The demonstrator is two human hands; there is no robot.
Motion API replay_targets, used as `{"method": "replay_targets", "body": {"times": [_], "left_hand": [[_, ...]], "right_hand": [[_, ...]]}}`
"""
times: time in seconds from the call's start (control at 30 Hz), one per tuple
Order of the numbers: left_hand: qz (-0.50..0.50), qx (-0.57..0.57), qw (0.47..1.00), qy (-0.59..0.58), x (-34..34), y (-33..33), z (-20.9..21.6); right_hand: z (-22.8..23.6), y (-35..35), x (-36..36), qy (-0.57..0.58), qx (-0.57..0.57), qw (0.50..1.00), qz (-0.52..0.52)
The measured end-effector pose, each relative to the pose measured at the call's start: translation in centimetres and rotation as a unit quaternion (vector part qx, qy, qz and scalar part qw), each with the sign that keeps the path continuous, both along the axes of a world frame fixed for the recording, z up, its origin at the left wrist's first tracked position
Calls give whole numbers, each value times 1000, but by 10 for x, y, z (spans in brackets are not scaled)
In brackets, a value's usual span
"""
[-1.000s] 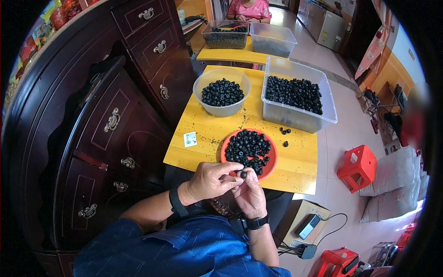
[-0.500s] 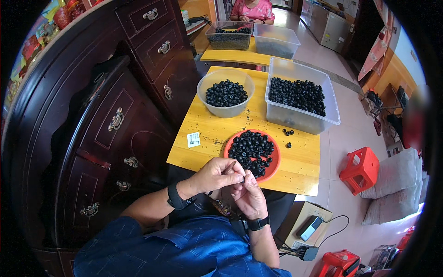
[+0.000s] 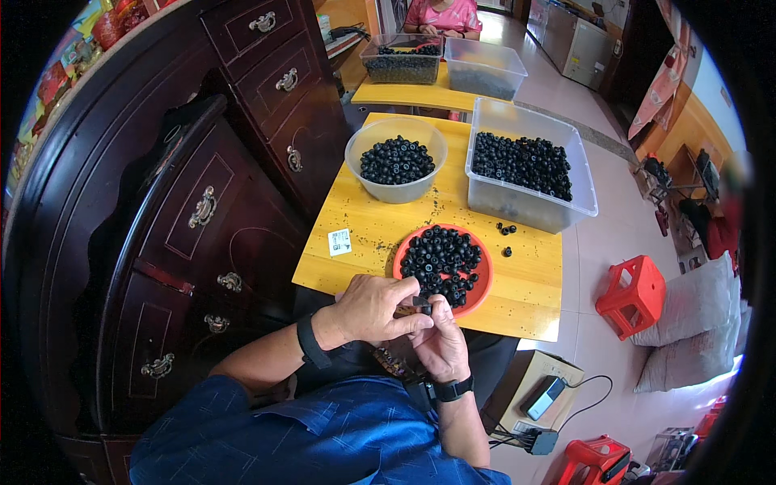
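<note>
Both my hands meet just in front of the near rim of an orange-red round plate [image 3: 486, 284], which is heaped with small black ring-shaped pieces [image 3: 436, 257]. In the fingertips of my right hand [image 3: 443, 347] is one small black piece [image 3: 428, 309], mostly covered by the fingers. My left hand [image 3: 373, 311] is closed, its thumb reaching toward that piece. A thin dark object [image 3: 419, 301] shows between its thumb and index finger; its kind is too small to make out. Both wrists wear black bands.
On the yellow table [image 3: 323, 271] stand a translucent round bowl [image 3: 396, 194] and a clear rectangular bin [image 3: 525, 212], both holding black pieces. A white label [image 3: 339, 242], dark crumbs and several stray pieces lie around. A person [image 3: 443, 18] sits beyond; a dark cabinet [image 3: 202, 267] borders the left.
My left hand has shifted slightly left and its fingers have turned, so the dark object and the black piece show more. My right hand has barely moved.
</note>
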State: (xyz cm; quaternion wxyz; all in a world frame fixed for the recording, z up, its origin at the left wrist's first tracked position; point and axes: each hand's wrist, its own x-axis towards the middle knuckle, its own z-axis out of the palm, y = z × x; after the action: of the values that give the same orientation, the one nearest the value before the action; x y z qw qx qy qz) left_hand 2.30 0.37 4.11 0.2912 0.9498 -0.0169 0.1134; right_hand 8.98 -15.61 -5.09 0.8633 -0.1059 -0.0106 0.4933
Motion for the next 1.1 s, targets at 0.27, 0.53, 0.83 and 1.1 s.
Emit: {"method": "replay_targets", "body": {"times": [0.27, 0.53, 0.83, 1.1], "left_hand": [[-2, 14, 1000, -3, 0, 0, -2], [2, 17, 1000, -7, 1, 2, -4], [-7, 51, 999, -1, 0, 3, -12], [-14, -13, 1000, -20, 1, 3, -5]], "right_hand": [[-5, 1, 0, -10, 5, 1000, 4], [1, 2, 1, -16, -3, 1000, 1], [4, 4, 1, -27, -28, 999, -17], [3, 3, 1, -8, -20, 1000, -4]]}}
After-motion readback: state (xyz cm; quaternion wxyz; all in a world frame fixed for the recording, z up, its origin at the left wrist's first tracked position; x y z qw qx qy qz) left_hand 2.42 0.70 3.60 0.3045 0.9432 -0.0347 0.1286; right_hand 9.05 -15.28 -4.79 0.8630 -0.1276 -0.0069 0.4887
